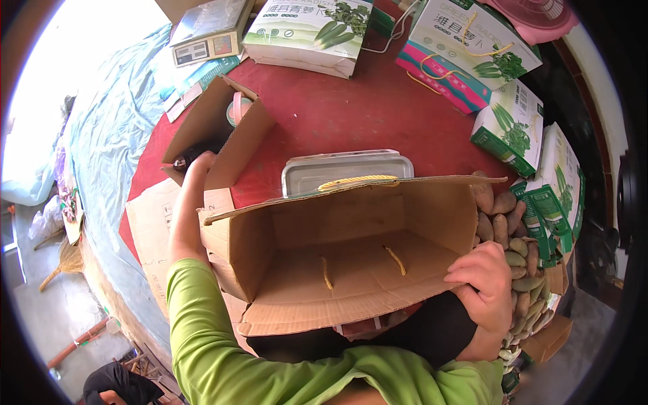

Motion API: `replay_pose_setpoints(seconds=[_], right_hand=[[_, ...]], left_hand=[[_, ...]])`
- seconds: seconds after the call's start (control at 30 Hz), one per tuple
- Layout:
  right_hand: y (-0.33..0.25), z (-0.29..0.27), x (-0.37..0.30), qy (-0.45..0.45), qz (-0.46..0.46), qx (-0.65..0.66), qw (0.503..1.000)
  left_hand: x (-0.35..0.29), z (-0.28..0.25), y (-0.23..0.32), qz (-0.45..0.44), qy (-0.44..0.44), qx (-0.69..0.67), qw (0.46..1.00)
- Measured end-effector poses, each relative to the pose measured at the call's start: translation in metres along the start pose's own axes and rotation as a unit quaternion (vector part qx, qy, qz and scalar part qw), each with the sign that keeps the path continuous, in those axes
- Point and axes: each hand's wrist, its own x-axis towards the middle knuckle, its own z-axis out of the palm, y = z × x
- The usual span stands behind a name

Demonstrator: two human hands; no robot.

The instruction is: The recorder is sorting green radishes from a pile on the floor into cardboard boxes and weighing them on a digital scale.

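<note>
A large open cardboard box (351,233) with yellow rope handles lies tipped toward me, its brown inside showing bare walls and two rope ends. My right hand (482,280) is closed on its near right edge, fingers curled over the cardboard. My left hand (201,162) reaches into a smaller open cardboard box (246,145) at the far left. Its fingers are hidden beside a dark object (182,162), whose kind I cannot make out. A roll of tape (237,109) sits in the same small box.
Behind the large box stands a clear plastic container (347,169) on the red table (324,108). Printed white and green cartons (307,34) line the far and right sides. Several green radishes and brownish tubers (520,263) are piled at right. Pale blue plastic sheeting (111,142) covers the left.
</note>
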Motion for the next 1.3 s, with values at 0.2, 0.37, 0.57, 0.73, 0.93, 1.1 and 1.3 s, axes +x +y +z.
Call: replay_pose_setpoints(seconds=[0.2, 0.37, 0.57, 0.73, 0.93, 1.1, 1.3], right_hand=[[0.002, -0.001, -0.004, 0.007, -0.003, 0.016, 1.0], [0.0, -0.003, -0.003, 0.013, 0.013, 0.007, 1.0], [0.004, -0.003, -0.003, -0.005, 0.001, 0.027, 1.0], [0.005, -0.002, -0.004, -0.011, 0.01, 0.029, 0.999], [0.006, -0.002, -0.006, -0.014, 0.001, 0.037, 0.999], [0.003, -0.002, -0.005, -0.012, 0.009, 0.041, 0.999], [0.002, 0.002, -0.002, 0.004, 0.007, 0.036, 0.999]], left_hand=[[-0.01, -0.03, 0.022, -0.039, -0.001, -0.023, 0.999], [-0.043, -0.01, 0.057, -0.037, 0.0, -0.044, 0.998], [-0.034, -0.055, 0.02, -0.073, -0.011, -0.068, 0.995], [-0.043, -0.063, 0.057, -0.103, -0.016, -0.094, 0.99], [-0.05, -0.096, 0.081, -0.155, -0.022, -0.125, 0.98], [-0.059, -0.115, 0.084, -0.198, -0.027, -0.154, 0.968], [-0.065, -0.094, 0.055, -0.218, -0.086, -0.665, 0.709]])
